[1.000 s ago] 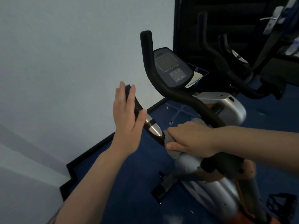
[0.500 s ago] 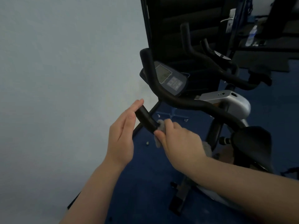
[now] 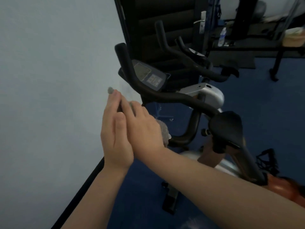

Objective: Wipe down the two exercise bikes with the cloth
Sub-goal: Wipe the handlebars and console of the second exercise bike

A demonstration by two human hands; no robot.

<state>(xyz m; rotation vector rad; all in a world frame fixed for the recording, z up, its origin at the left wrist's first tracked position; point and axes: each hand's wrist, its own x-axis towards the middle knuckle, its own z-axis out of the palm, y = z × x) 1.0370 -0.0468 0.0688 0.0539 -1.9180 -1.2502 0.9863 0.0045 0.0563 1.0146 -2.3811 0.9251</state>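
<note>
Right hand (image 3: 143, 128) clasps grey fluffy cloth (image 3: 162, 131) around near black handlebar grip; left hand (image 3: 115, 128) flat, fingers extended; second black exercise bike (image 3: 196, 63) appears unwiped.

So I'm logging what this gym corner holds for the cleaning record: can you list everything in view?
Near exercise bike: one, black handlebars, silver body, centre.
Console: one, dark with grey screen, on the near bike's bars.
Saddle: one, black, right of the hands.
Far exercise bike: one, black, behind the near one.
Cloth: one, grey, under the right hand.
Door: one, black, silver handle, behind the bikes.
Bottle: one, clear, far right.
Floor: blue.
Wall: pale, left.
Left hand: pressed against the right.
Right hand: on the cloth.
</note>
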